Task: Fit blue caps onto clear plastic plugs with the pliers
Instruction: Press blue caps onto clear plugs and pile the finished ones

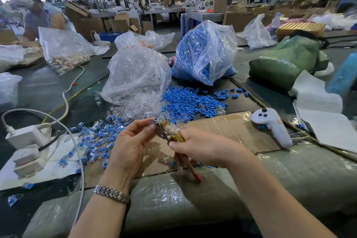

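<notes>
Nearest the lens, two bare forearms reach out over the padded near edge of the tabletop (pixel 193 195) and meet above a taped cardboard sheet (pixel 228 127). Left hand (pixel 129 141) curls its thumb and fingertips into a pinch around a blue cap (pixel 155 121) seated on a clear plug, holding it right at the nose of the pliers (pixel 170 133); the plug itself is too small and glassy to make out well. Right hand (pixel 199 149) is wrapped tight round the tape-bound pliers handles, whose red tip (pixel 198 178) points back toward the near edge. Risk, as I judge it: the left fingertips sit so close to the nose that a squeeze could nip them, or the cap could go on crooked and shoot off into the loose parts. Finished pieces (pixel 98 139) lie toward the left edge, spilled clear plugs (pixel 135 106) sit mid-table below their bag (pixel 135 71), and loose blue caps (pixel 185 102) spread further right, so a dropped piece would be hard to find again
</notes>
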Motion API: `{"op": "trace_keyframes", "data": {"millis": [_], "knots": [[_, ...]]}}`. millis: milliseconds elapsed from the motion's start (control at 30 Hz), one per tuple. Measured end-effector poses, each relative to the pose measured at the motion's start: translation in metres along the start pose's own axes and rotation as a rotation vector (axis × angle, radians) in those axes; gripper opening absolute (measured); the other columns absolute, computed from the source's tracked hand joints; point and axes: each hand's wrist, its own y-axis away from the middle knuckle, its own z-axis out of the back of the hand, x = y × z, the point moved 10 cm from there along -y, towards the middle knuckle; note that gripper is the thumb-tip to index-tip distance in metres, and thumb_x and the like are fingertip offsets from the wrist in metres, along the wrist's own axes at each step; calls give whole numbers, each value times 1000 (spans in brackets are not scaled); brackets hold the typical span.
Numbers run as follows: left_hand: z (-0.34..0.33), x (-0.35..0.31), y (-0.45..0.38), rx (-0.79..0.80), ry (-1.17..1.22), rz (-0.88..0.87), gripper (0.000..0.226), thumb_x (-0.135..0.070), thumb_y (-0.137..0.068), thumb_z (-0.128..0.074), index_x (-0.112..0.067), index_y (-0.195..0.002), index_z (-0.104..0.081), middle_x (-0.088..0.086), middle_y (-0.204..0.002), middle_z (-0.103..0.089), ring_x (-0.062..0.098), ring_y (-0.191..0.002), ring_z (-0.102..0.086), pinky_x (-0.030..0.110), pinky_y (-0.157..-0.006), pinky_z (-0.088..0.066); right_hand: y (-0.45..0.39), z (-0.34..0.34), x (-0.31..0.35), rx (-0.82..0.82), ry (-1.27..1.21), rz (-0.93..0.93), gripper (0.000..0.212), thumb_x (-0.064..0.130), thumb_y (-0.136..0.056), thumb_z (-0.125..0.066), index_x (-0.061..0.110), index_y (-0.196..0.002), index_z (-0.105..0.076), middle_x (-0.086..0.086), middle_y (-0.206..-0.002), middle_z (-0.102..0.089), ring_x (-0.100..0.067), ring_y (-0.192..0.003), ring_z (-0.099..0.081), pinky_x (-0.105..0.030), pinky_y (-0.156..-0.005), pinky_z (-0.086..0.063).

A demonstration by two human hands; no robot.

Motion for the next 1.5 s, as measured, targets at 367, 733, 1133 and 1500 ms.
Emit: {"op": "trace_keyframes", "data": {"millis": [367,733,1133,1500], "knots": [[0,-2,2,-48,-67,-25,19,-5,-75,-72,-11,-89,-82,14,-99,-77,25,-95,-73,34,-90,-61,-6,-6,-2,-88,-60,-10,32,44,-106,-47,17,-89,-48,-6,-75,-59,-20,-62,-60,-51,-79,-60],[34,-56,25,-599,-953,-457,28,-2,-89,-67,-21,-110,-65,-6,-111,-57,14,-94,-58,33,-86,-51,-8,89,-40,-387,367,-194,32,47,-94,-62,19,-82,-55,1,-75,-54,-13,-60,-48,-27,-51,-36],[-36,-4,25,212,-1066,-234,13,-10,-84,-67,-20,-93,-68,4,-92,-55,0,-71,-47,13,-69,-46,-20,91,-69,-524,710,-327,58,56,-90,-68,20,-132,-50,-10,-135,-45,-31,-127,-43,-49,-104,-39],[-36,18,29,379,-1270,-72,23,-35,-83,-77,-26,-97,-62,-1,-95,-59,14,-77,-54,19,-69,-49,-27,6,-12,-69,359,48,11,28,-82,-84,24,-90,-78,13,-82,-72,-8,-85,-65,-43,-94,-49]]}}
